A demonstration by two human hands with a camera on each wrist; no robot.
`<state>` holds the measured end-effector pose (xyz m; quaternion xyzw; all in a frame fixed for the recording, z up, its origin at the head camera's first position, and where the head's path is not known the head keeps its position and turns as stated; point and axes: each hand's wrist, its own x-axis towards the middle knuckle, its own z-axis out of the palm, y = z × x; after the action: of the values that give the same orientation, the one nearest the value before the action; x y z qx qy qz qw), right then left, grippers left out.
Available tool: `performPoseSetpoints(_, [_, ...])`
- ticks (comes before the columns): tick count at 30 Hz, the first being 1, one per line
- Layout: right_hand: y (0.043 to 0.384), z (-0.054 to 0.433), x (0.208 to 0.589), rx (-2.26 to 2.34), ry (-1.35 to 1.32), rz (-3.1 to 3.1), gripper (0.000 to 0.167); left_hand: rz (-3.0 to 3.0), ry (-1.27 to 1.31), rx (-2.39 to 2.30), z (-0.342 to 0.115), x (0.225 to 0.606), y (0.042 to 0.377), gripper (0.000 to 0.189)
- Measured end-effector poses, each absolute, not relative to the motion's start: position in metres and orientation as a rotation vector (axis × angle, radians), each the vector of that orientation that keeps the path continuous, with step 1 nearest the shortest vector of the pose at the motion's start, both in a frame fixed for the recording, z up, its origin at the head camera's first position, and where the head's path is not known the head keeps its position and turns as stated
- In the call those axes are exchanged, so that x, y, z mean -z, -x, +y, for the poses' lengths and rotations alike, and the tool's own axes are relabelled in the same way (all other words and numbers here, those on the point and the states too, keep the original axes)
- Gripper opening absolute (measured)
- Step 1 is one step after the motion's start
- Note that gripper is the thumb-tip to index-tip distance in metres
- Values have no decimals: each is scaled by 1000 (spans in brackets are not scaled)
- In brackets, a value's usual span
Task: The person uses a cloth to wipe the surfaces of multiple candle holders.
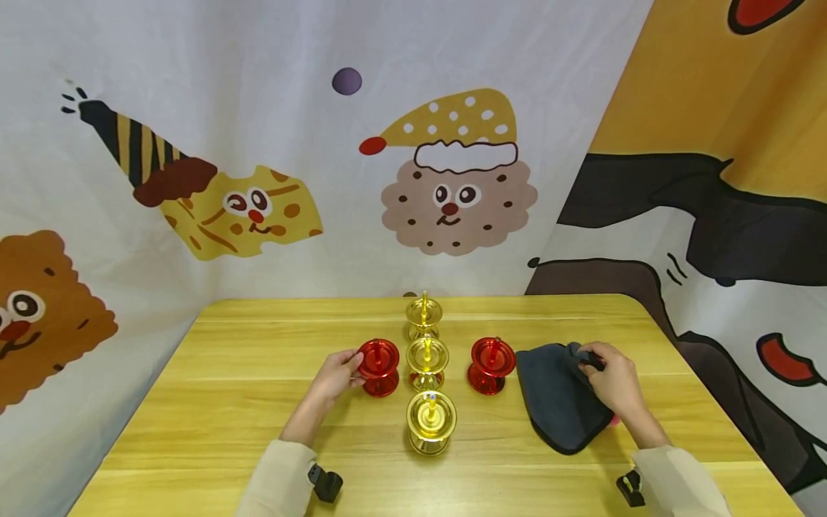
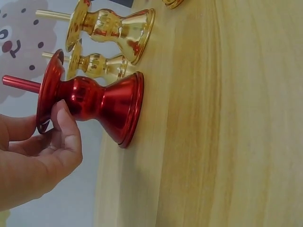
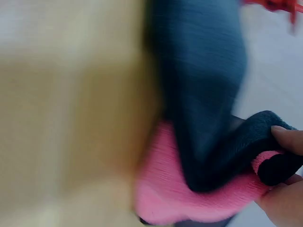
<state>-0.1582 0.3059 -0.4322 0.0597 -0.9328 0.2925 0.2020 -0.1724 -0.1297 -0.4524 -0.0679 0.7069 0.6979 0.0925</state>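
Observation:
My left hand (image 1: 337, 373) pinches the dish rim of a shiny red candle holder (image 1: 379, 366) between thumb and fingers. In the left wrist view this red candle holder (image 2: 85, 99) stands with its flared base on the table. At the right, my right hand (image 1: 612, 377) pinches the edge of a dark grey cloth (image 1: 558, 402). The right wrist view, partly blurred, shows the cloth (image 3: 203, 61) folded over, with a pink side (image 3: 189, 198) exposed. Between the cloth and the gold candle holders stands a second red candle holder (image 1: 491, 365), untouched.
Gold candle holders line up down the middle: one at the back (image 1: 423, 316), one in the centre (image 1: 427, 357) and one in front (image 1: 431, 424). All stand on a wooden table (image 1: 213, 416). A cartoon-printed curtain (image 1: 291, 93) hangs behind it.

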Motion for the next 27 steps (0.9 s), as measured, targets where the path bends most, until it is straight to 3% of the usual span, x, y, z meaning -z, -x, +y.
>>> performPoseSetpoints(8, [165,308,465,-775,-209,-2736,27,2128,184,-2053,-132,450,171,26])
performPoseSetpoints(19, [173,307,458,-774,-231,-2881,29,2127,207,-2038,-137,446,170,30])
performPoseSetpoints(27, [167,314,430,-813,-293,-3021,50,2202,184,-2011,-153,431,165,38])
